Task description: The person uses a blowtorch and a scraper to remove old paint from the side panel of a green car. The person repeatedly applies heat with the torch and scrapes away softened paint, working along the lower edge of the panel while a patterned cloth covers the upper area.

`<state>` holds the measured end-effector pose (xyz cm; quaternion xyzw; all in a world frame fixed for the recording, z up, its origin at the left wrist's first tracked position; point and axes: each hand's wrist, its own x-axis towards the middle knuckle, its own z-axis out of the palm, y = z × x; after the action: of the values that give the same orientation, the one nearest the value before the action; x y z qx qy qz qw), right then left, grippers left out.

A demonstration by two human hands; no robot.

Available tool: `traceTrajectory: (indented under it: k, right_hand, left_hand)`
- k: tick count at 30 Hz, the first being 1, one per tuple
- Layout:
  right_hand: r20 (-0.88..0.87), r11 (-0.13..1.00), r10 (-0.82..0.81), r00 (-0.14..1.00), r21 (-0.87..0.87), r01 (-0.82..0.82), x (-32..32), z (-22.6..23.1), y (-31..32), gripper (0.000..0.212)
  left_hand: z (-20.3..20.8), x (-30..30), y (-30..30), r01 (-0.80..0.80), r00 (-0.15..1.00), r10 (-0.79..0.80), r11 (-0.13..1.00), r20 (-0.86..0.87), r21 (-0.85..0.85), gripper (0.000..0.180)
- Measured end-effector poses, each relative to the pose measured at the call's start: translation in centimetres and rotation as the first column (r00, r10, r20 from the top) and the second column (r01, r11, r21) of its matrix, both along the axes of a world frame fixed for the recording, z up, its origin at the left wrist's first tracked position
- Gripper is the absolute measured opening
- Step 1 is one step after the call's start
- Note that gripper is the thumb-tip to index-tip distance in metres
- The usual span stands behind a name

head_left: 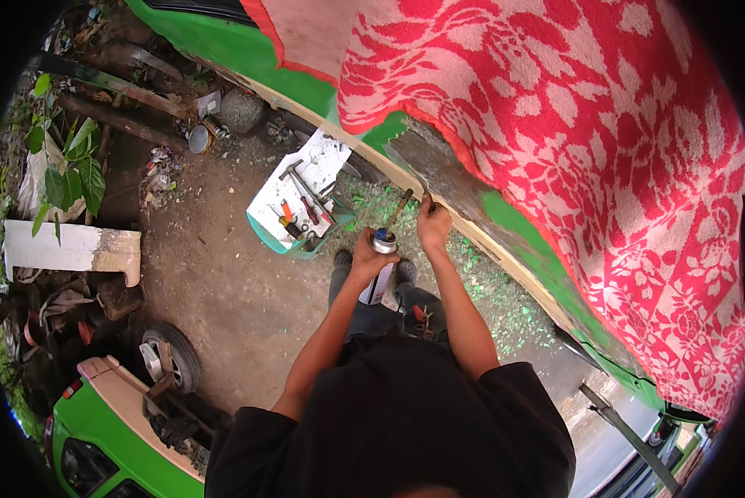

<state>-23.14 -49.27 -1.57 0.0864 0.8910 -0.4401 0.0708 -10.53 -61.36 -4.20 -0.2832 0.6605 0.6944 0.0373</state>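
My left hand [368, 259] is wrapped round the top of a pale gas canister [376, 287]. A blow torch head [384, 236] with a blue part is fitted on the canister. Its brownish nozzle [401, 204] points up and away from me, toward the car body. Just right of the nozzle, my right hand [434, 226] is raised with its fingers closed in a pinch; whatever they hold is too small to name. Ahead of both hands lies the lower edge of a green car body [376, 137], with a bare, rough grey-brown patch [439, 158].
A red and pink floral blanket [547, 108] drapes over the car. Left of my hands, a teal stool [266, 236] carries white sheets, a hammer [296, 178] and screwdrivers. Green paint flakes [505, 307] litter the ground. A wheel [173, 357] and another green car [123, 432] are lower left.
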Motion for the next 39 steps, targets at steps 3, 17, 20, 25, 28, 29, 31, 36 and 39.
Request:
traceTrajectory:
  k: [3, 17, 20, 25, 28, 29, 31, 36, 39]
  right_hand:
    - [-0.036, 1.000, -0.016, 0.999, -0.008, 0.015, 0.0, 0.5, -0.3, 0.039]
    - [0.006, 0.999, -0.049, 0.999, 0.014, 0.049, 1.3, 1.0, 0.1, 0.031]
    - [-0.105, 0.999, -0.029, 0.994, -0.041, 0.024, 1.3, 0.8, -0.4, 0.031]
    - [-0.037, 0.986, -0.134, 0.990, -0.108, 0.129, 2.0, 0.0, -0.6, 0.030]
    - [-0.095, 0.977, -0.184, 0.978, -0.131, 0.171, 1.7, -0.6, -1.5, 0.035]
    - [-0.079, 0.973, -0.209, 0.975, -0.117, 0.199, 1.4, -0.8, -1.9, 0.038]
    - [-0.078, 0.982, -0.166, 0.983, -0.104, 0.157, 0.7, -1.1, -2.8, 0.038]
    - [0.037, 0.987, -0.159, 0.987, -0.027, 0.160, 1.7, -0.6, -2.4, 0.038]
    - [-0.015, 0.989, -0.115, 0.993, -0.099, 0.113, 2.4, 0.4, -1.0, 0.038]
  left_hand:
    - [-0.1, 0.0, -0.4, 0.019, 1.000, -0.019, 1.000, -0.001, 0.008, 0.060]
    - [0.1, -0.7, -0.9, 0.019, 0.999, -0.014, 0.989, -0.037, 0.148, 0.070]
    - [0.3, -0.6, -0.6, -0.038, 0.998, 0.032, 0.989, 0.047, 0.140, 0.072]
    - [0.7, -0.2, -0.6, -0.031, 0.999, 0.031, 0.999, -0.015, -0.009, 0.059]
    - [0.9, -0.2, -0.9, -0.038, 0.999, 0.039, 0.999, -0.020, 0.016, 0.058]
    - [0.8, -0.3, -1.0, -0.031, 0.999, 0.032, 0.999, -0.024, 0.040, 0.058]
    - [0.8, -0.4, -1.3, 0.001, 0.999, -0.004, 0.998, -0.034, -0.070, 0.058]
    - [0.7, 0.4, -2.5, -0.008, 1.000, 0.007, 0.999, 0.025, 0.047, 0.066]
    - [0.3, 0.6, -3.5, 0.022, 0.999, -0.022, 1.000, -0.026, 0.007, 0.064]
